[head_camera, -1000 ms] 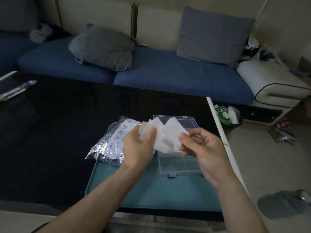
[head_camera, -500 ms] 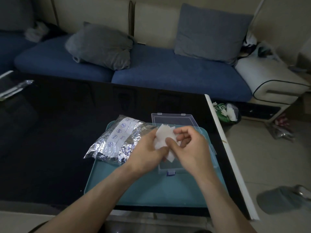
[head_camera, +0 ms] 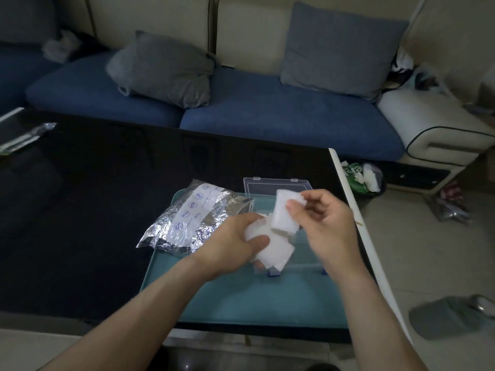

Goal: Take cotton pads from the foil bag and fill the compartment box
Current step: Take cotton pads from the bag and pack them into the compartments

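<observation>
My left hand [head_camera: 227, 242] grips a loose stack of white cotton pads [head_camera: 273, 250] over the near part of the clear compartment box [head_camera: 300, 253]. My right hand [head_camera: 324, 220] pinches one pad [head_camera: 284, 212] lifted just above that stack. The box's clear lid [head_camera: 267, 183] lies open at the far side. Left of the hands, the crinkled silver foil bag [head_camera: 192, 218] rests half on the teal tray [head_camera: 254, 298]. The hands and pads hide most of the box's compartments.
The tray sits near the right front corner of a black glossy table [head_camera: 80, 210]. A strip of foil wrapping [head_camera: 24, 137] lies at the table's far left. A small bin [head_camera: 364, 178] stands on the floor to the right, a blue sofa [head_camera: 267, 108] behind.
The hands came together over the box, then parted. My right hand has lifted one pad up and right from the stack, which my left hand has lowered toward the box.
</observation>
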Available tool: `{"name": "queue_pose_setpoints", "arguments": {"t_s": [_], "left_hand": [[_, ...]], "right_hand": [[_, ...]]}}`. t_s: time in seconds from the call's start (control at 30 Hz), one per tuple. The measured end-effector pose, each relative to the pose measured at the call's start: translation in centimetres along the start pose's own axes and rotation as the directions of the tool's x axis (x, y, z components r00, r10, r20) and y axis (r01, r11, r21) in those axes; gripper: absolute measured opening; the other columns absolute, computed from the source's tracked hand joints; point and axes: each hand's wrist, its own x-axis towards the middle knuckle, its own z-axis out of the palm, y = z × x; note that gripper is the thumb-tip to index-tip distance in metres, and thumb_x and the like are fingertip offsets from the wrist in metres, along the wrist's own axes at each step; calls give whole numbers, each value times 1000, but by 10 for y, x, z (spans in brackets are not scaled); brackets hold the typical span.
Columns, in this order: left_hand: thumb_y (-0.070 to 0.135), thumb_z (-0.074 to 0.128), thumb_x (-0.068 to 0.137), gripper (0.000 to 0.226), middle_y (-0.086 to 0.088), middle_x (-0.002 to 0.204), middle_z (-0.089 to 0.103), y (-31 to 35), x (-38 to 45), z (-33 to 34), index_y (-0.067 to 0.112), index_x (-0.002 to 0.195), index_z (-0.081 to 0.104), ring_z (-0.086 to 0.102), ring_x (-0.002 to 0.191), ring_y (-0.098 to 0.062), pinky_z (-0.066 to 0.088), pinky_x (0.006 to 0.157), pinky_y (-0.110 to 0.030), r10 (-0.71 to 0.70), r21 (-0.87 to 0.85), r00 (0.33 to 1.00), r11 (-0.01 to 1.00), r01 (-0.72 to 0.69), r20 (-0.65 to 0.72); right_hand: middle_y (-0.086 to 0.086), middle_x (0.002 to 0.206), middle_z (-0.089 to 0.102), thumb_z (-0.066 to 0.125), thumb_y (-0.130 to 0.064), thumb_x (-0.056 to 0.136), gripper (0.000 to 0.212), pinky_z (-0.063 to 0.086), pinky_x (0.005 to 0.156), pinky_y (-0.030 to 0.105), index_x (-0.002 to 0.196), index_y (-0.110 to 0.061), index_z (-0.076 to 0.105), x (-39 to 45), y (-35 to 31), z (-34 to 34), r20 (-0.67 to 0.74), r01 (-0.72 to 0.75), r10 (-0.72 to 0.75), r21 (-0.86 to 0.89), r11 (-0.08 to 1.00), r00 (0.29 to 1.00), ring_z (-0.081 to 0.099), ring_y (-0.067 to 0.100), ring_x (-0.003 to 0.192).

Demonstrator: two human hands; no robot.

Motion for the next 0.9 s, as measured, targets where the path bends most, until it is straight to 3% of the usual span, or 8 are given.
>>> {"name": "queue_pose_setpoints", "arguments": {"t_s": [0.07, 0.17, 0.27, 0.37, 0.5, 0.7, 0.8, 0.9], "left_hand": [[10, 65, 92, 9, 0, 74, 72, 1, -1, -1, 19, 94, 63, 68, 64, -17, 50, 55, -23, -24, -51, 998, 998, 21, -56], [11, 68, 91, 6, -8, 81, 74, 3, 0, -1, 11, 97, 65, 72, 68, -24, 60, 60, -38, -56, -138, 984, 990, 33, -166], [14, 71, 88, 15, -5, 90, 75, 8, -1, -1, 13, 103, 68, 72, 78, -19, 61, 71, -42, -75, -191, 966, 981, 28, -247], [9, 73, 86, 18, -9, 88, 74, 11, -3, 1, 7, 102, 67, 73, 74, -19, 62, 64, -42, -108, -285, 970, 958, 42, -217], [14, 77, 83, 17, -2, 75, 71, 12, -4, -1, 4, 95, 69, 63, 56, -1, 49, 47, -19, -61, -205, 977, 979, 18, -204], [49, 61, 86, 46, -28, 93, 69, 16, -4, -2, 4, 92, 69, 67, 88, -48, 54, 82, -62, -113, -344, 987, 937, 68, -113], [44, 61, 81, 54, -34, 98, 66, 18, -4, -3, -7, 98, 65, 67, 89, -49, 51, 85, -66, -181, -409, 981, 903, 135, -75], [30, 65, 90, 29, -24, 80, 68, 15, -2, -3, 1, 86, 65, 67, 76, -41, 56, 84, -59, -255, -420, 965, 885, 203, -70]], "right_hand": [[1, 86, 76, 81, -14, 78, 21, 56, 66, 22, 96, -18, 70, 1, -5, -8, 41, -88, 83, 126, 988, 996, 73, 11, 79], [3, 84, 78, 84, -22, 65, 34, 56, 62, 24, 96, -13, 71, -2, -7, -16, 214, -167, 160, 19, 986, 964, 75, 15, 76], [3, 81, 78, 87, -22, 63, 37, 56, 62, 25, 95, -13, 70, -3, -3, -12, 212, -193, 203, -67, 979, 956, 75, 16, 72], [-4, 80, 78, 90, -18, 66, 31, 59, 66, 27, 91, -20, 73, -4, -2, -8, 215, -93, 130, -173, 981, 968, 75, 13, 73], [-12, 82, 77, 92, -21, 66, 27, 62, 71, 33, 88, -30, 79, -5, -2, -7, 269, 56, 21, -273, 960, 963, 73, 8, 76], [-14, 80, 69, 93, -22, 65, 33, 50, 64, 15, 94, -25, 77, -5, 2, 1, 216, 158, -76, -391, 907, 973, 63, 4, 74], [-16, 91, 62, 91, -27, 68, 36, 46, 69, 11, 101, -27, 76, -5, 3, 5, 278, 227, -102, -466, 855, 955, 58, 1, 84], [-16, 94, 62, 90, -23, 72, 28, 46, 71, 10, 95, -29, 73, -7, 3, 7, 338, 219, -58, -462, 859, 939, 58, -2, 89]]}}
